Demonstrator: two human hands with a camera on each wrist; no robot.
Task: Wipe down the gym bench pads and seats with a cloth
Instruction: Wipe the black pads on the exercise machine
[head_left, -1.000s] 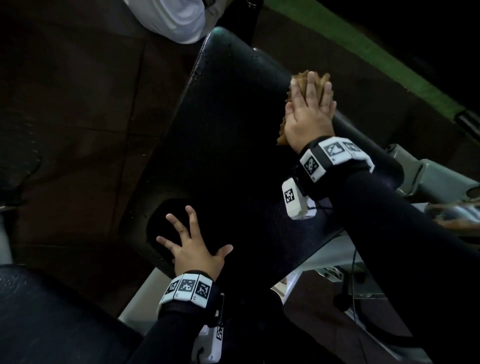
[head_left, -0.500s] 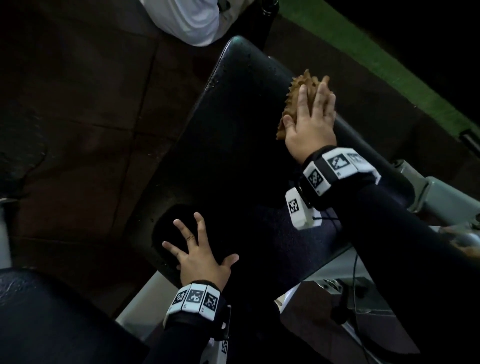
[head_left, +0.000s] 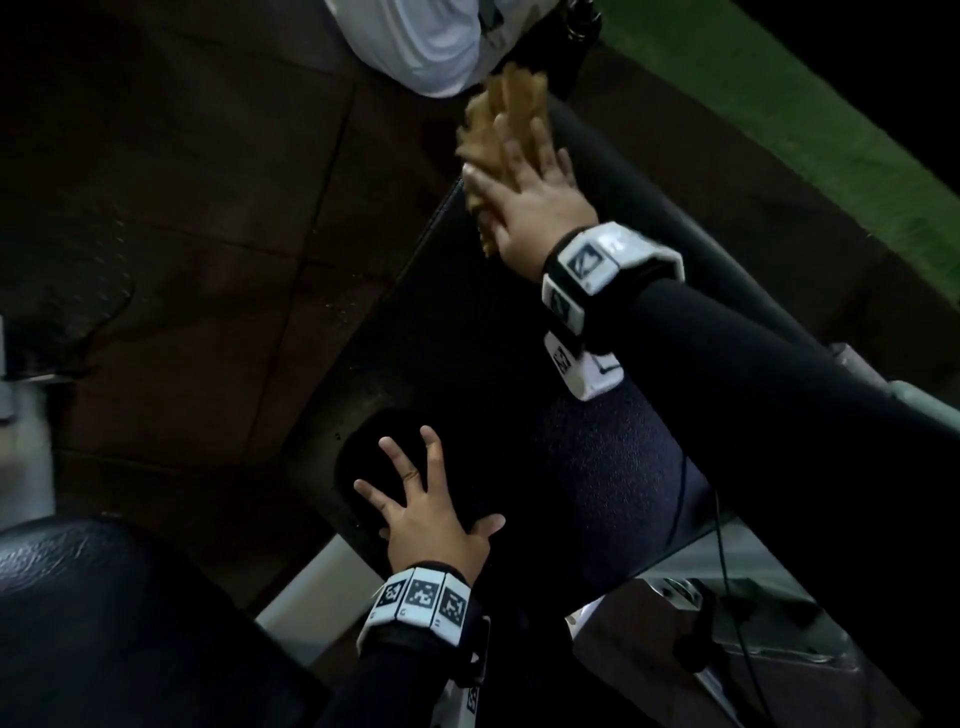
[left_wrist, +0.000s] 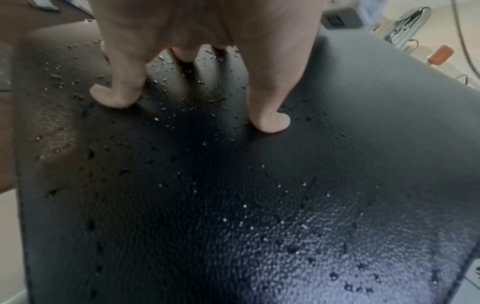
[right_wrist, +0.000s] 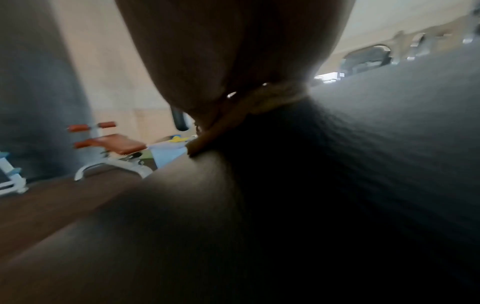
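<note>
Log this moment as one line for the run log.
right hand: presses cloth flat at pad's far end | left hand: splayed on bench pad | pad: droplets near left hand

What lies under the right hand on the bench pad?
A tan cloth shows beneath the right hand, pressed flat onto the black bench pad. The cloth's middle is covered by the palm.

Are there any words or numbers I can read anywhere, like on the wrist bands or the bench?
No readable words or numbers anywhere.
Left wristband: black-and-white square code patterns only, no letters.
Right wristband: the same kind of patterns, blurred.
Bench pad: no label, only water drops.
Cloth: no print visible.
</note>
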